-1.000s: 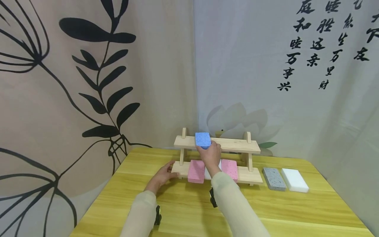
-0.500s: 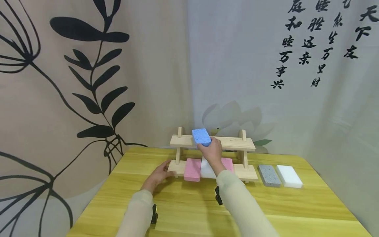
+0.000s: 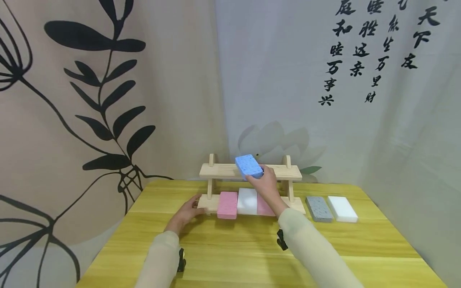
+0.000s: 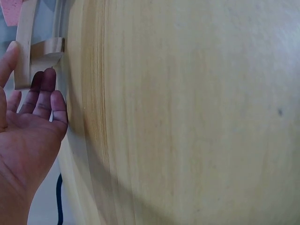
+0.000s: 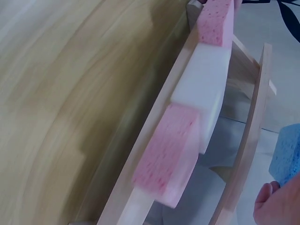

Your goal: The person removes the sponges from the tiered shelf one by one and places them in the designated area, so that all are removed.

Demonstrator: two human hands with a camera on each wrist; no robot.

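My right hand (image 3: pixel 266 184) pinches a blue sponge (image 3: pixel 248 165) by its near end. The sponge is tilted and overlaps the middle of the upper board (image 3: pixel 223 171) of a two-tier wooden rack. In the right wrist view, part of the blue sponge (image 5: pixel 287 150) shows at the right edge, beyond that board. My left hand (image 3: pixel 187 212) holds the left end of the lower board (image 3: pixel 209 202), thumb and fingers on either side of it. On this lower tier lie a pink sponge (image 3: pixel 227 205), a white sponge (image 3: pixel 247 201) and another pink sponge (image 5: pixel 168 150), side by side.
Right of the rack, a grey sponge (image 3: pixel 319 209) and a white sponge (image 3: pixel 342 209) lie on the yellow wooden table (image 3: pixel 230 252). A printed curtain (image 3: pixel 180 80) hangs close behind the rack.
The right hand has carried the blue sponge rightward along the upper board, and the sponge has turned and tilted. The left hand keeps its place on the rack. The head view has shifted rightward.
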